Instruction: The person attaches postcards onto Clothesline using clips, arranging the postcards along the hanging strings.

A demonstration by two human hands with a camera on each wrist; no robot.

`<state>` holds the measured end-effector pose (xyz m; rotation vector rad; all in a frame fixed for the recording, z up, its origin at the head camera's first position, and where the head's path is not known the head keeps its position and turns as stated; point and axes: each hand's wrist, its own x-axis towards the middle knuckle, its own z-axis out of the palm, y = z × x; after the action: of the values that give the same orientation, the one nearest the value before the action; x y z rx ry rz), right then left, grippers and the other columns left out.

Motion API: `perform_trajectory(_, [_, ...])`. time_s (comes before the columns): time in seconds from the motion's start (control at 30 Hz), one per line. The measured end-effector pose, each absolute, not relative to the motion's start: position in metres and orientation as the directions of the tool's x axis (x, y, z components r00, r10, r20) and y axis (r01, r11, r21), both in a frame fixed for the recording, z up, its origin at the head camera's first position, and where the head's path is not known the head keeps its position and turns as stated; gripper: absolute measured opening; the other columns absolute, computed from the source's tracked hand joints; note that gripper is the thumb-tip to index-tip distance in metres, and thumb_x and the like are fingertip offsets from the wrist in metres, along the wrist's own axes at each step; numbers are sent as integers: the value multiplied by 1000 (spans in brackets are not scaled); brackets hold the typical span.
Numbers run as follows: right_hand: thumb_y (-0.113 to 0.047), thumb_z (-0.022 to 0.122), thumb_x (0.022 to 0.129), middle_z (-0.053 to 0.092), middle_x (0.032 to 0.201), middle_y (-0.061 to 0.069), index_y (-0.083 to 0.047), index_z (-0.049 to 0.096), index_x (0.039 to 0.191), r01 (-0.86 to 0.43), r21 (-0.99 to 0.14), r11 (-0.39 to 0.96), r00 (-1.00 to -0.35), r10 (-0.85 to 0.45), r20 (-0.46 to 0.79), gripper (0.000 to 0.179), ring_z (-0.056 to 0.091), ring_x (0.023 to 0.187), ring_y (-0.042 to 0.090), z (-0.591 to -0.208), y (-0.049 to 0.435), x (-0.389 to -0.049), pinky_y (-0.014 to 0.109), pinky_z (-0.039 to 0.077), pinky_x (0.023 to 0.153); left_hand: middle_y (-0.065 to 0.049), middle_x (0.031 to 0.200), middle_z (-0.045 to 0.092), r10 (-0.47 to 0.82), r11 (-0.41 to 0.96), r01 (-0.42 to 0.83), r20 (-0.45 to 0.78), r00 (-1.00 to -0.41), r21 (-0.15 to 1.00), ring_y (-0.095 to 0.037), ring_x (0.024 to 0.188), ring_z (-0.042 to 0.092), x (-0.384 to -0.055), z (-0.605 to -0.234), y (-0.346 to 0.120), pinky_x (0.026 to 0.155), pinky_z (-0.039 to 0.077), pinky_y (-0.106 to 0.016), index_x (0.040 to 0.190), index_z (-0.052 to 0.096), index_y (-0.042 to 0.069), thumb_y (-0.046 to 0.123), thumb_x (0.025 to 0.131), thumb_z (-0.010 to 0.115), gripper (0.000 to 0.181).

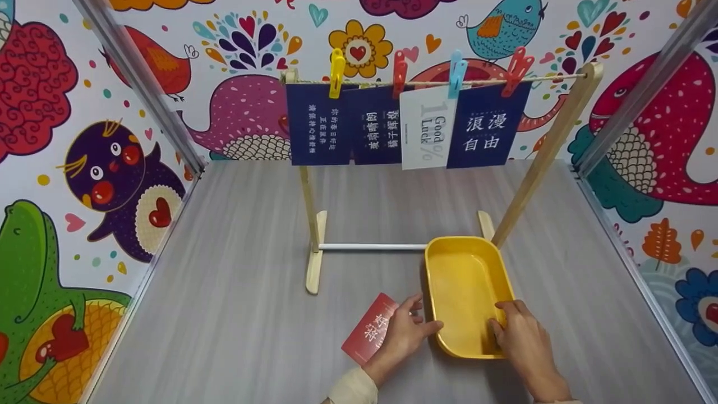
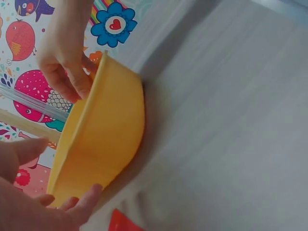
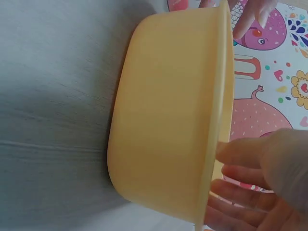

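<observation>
A yellow plastic basin (image 1: 468, 269) stands on the grey table in front of a wooden rack. At its near left side is my left hand (image 1: 406, 328), thumb stretched to the rim and the other fingers spread along the outer wall. My right hand (image 1: 524, 336) is over the right rim; in the right wrist view its thumb and fingers (image 3: 236, 190) are at the inner edge, with none on the outer wall. A red card with white writing (image 1: 364, 334) lies flat on the table, partly covered by my left hand and wrist.
A cord on the wooden rack (image 1: 530, 185) bears dark blue cards (image 1: 320, 126) and a white card (image 1: 418, 151), held by yellow, red and blue clothespins (image 1: 456, 73). A white bar (image 1: 373, 247) joins the rack's feet. Patterned walls (image 1: 134, 224) border the table.
</observation>
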<state>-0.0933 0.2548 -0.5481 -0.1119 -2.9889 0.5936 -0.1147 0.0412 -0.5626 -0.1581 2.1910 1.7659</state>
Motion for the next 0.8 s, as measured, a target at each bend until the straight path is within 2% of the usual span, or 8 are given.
perform_trajectory(0.23, [-6,74,86,65,99,27,12,65,107,84,-387,918,-993,107,39,29,67,87,46,-553,252,-95,56,55,75,-14,123,64,114,240,-272,-305,-945,932,-24,103,64,-112,-572,46,86,59,-33,140,53,0,15,79,83,69])
perform_trajectory(0.4, [-2,68,88,63,75,21,11,63,83,107,-397,912,-994,110,-14,14,64,67,35,-559,251,-96,49,52,60,-15,123,64,120,237,-272,-306,-944,933,-23,101,64,-111,-577,48,86,59,-32,140,52,-2,15,79,83,71])
perform_trajectory(0.47, [0,65,90,61,67,17,8,62,74,111,-406,907,-994,107,-32,18,59,60,29,-561,250,-97,45,49,54,-15,122,63,124,232,-271,-305,-944,934,-22,100,64,-111,-579,48,84,59,-31,141,51,-2,15,80,83,71])
perform_trajectory(0.6, [4,59,91,62,61,19,7,62,65,100,-414,905,-995,93,-37,27,55,55,25,-565,248,-97,42,47,49,-15,119,63,130,210,-264,-294,-947,941,-20,96,64,-111,-583,48,79,58,-28,139,52,-4,13,79,83,70])
perform_trajectory(0.73, [14,55,84,62,60,17,2,57,56,82,-393,916,-997,71,-42,31,53,55,22,-568,247,-97,38,46,49,-14,117,63,129,189,-273,-300,-945,943,-20,94,65,-111,-586,48,77,58,-28,139,53,-3,13,79,82,69])
perform_trajectory(0.8, [17,56,81,65,62,17,2,61,57,88,-385,919,-996,69,-64,28,56,56,22,-569,246,-98,38,48,50,-13,117,64,123,193,-291,-318,-940,937,-18,94,65,-112,-587,48,78,59,-29,138,53,-2,15,79,82,68])
